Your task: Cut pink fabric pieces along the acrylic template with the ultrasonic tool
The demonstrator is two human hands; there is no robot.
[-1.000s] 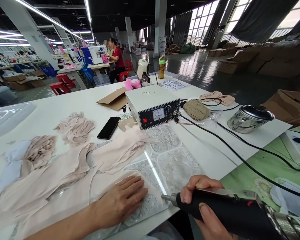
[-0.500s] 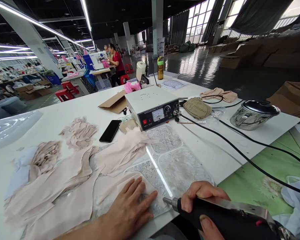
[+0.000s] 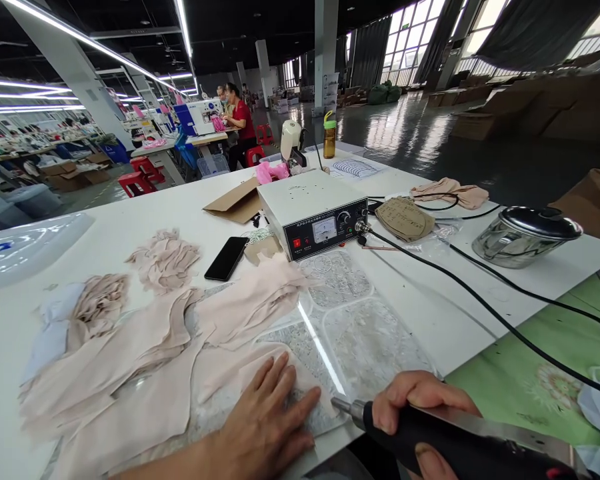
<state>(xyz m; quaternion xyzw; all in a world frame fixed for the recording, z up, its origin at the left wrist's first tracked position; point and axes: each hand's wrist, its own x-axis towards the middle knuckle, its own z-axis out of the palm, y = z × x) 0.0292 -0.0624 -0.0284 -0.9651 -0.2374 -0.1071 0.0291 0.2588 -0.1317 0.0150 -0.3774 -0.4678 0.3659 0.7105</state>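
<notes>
My left hand (image 3: 273, 417) lies flat with fingers spread, pressing a beige fabric piece (image 3: 300, 373) onto a clear patterned mat (image 3: 373, 340). In my right hand (image 3: 420, 407) is a black handheld ultrasonic welding tool (image 3: 460, 440) with a metal tip. The tip points left, at the fabric's right edge close to my left thumb; whether it touches the cloth I cannot tell. Stacks of beige fabric strips (image 3: 115, 347) lie left of my left hand, and another beige pile (image 3: 250, 300) rests just beyond it.
A control box (image 3: 325, 230) with a dial stands behind the mat, a black cable (image 3: 450, 280) running from it. A phone (image 3: 227, 259), a lidded steel pot (image 3: 525, 233), card templates (image 3: 405, 219) and a bottle (image 3: 329, 137) are on the table. A person in red (image 3: 241, 120) sits at a sewing machine.
The whole view has shifted slightly, so things appear a little farther right. My hands keep nearly the same places against the fabric, and the tool stays in my right hand.
</notes>
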